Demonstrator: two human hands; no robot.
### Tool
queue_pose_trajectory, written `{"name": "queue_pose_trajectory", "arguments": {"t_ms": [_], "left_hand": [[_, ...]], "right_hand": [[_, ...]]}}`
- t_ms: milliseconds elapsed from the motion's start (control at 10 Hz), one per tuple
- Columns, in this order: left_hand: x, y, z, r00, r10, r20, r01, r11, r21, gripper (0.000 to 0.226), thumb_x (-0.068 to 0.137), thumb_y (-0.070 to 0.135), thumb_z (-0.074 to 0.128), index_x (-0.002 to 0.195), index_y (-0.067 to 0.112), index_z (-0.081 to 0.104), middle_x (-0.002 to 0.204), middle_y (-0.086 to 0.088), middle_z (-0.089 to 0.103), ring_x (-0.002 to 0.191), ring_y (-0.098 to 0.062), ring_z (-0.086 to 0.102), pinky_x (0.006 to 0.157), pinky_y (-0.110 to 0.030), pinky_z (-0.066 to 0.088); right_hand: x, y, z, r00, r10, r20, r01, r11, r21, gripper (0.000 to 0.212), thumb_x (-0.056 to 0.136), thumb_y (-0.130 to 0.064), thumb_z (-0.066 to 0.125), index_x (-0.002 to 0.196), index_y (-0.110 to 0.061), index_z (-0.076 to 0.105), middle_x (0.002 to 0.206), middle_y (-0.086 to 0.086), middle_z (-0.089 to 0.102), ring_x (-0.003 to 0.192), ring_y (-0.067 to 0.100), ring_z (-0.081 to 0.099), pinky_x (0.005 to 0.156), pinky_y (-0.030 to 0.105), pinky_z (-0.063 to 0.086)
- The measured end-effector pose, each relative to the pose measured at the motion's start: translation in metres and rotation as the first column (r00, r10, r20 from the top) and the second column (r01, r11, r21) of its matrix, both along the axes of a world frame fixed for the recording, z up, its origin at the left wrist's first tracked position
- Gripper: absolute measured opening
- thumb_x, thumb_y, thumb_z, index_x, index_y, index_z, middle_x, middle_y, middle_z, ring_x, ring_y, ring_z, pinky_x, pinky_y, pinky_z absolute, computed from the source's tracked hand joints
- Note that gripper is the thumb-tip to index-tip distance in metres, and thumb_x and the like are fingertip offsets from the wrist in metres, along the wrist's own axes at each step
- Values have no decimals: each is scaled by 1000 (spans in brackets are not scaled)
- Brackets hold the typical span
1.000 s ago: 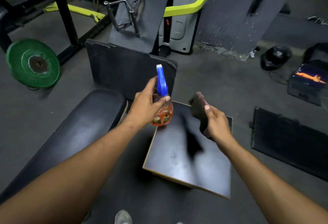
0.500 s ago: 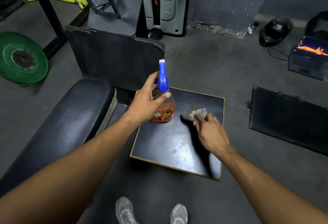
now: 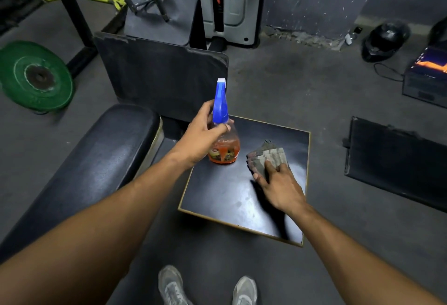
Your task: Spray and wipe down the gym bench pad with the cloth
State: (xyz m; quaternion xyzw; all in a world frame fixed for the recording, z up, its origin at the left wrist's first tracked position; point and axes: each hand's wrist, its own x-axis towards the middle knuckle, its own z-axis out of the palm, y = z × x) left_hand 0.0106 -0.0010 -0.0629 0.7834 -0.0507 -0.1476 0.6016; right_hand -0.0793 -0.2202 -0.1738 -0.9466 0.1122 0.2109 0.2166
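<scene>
A spray bottle [image 3: 223,145] with a blue trigger head and orange liquid stands on a square black board [image 3: 229,195] with a pale edge. My left hand [image 3: 203,135] is wrapped around the bottle's neck. A folded grey cloth [image 3: 267,157] lies flat on the board to the right of the bottle. My right hand [image 3: 278,183] presses on the cloth's near edge with its fingers spread. The long black gym bench pad [image 3: 79,174] runs along the left, just beside the board.
An upright black panel [image 3: 164,79] stands behind the board. A green weight plate [image 3: 36,77] leans at the left by a black and yellow frame [image 3: 72,9]. A flat black panel [image 3: 396,159], a helmet [image 3: 384,38] and a lit box [image 3: 428,75] are at the right. My shoes [image 3: 208,287] are below.
The cloth came down from the air onto the board and my right hand now lies flat on it. The bottle came down and stands on the board.
</scene>
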Motion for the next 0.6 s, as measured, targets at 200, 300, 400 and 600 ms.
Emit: {"name": "queue_pose_trajectory", "arguments": {"t_ms": [200,300,400,600], "left_hand": [[-6,0,-2,1000,0,-1,0,1000,4,61,79,23,68,137,28,49,122,1,70,113,-6,65,109,-40,50],[-9,1,-7,1000,10,11,-10,1000,1,74,77,27,72,145,26,43,125,4,65,116,-10,63,112,-47,47],[-13,5,-11,1000,25,-2,-25,1000,11,86,72,38,74,149,35,36,132,1,64,123,-14,62,113,-49,46],[-35,24,-24,998,59,-11,-59,998,33,103,67,49,75,157,39,23,151,8,50,140,-12,44,114,-38,33]], "right_hand": [[-4,0,7,999,-27,24,26,999,36,52,103,-66,40,133,-27,53,129,10,50,128,36,53,93,46,54],[-6,0,12,998,-17,59,15,999,33,52,103,-64,41,138,-27,52,131,9,50,126,36,55,91,44,53],[-9,1,20,994,6,111,-7,1000,4,55,105,-61,42,147,-26,48,136,11,50,130,37,52,94,45,50],[-16,14,36,972,45,230,-33,998,-58,56,105,-57,44,152,-27,44,145,14,49,135,39,48,102,46,46]]}}
